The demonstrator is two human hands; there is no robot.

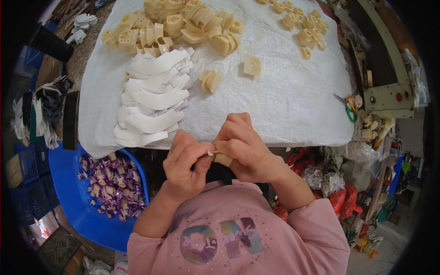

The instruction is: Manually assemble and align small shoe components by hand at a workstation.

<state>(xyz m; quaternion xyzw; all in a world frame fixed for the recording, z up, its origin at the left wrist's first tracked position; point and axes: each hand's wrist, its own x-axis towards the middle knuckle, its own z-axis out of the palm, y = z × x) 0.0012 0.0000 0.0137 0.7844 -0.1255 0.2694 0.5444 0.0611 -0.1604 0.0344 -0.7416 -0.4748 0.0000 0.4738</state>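
On the left, a deep blue plastic tub (68, 195) stands beside the person, below the table's edge, with many small cream pieces wrapped in shiny purple (117, 188) lying loose in it. To its right, on the white-sheeted table (284, 110), thin curved white strips (153, 98) overlap in a column, their long axes running roughly sideways. A heap of glossy cream curved pieces (174, 22) lies beyond them, near the far side.

The left hand (185, 160) is just off the near edge of the table, its thumb and forefinger pinched together on a tiny white scrap (210, 152); the other fingers curl in. Directly right of those fingertips is a small cream piece (223, 159), held in front of the person's body. The right hand (243, 146) is closed around it, so this hand is the nearer one, with the left fingertips just beside its left end. Fingers hide much of the piece; its long axis cannot be told.

Beyond the hands, a short cluster of cream curved pieces (211, 81) leans together, and one squarish cream piece (252, 66) lies to its right. Farther right are small stacks of cream pieces (311, 36) at the far side, then scissors with green and orange handles (351, 110) near the right edge.
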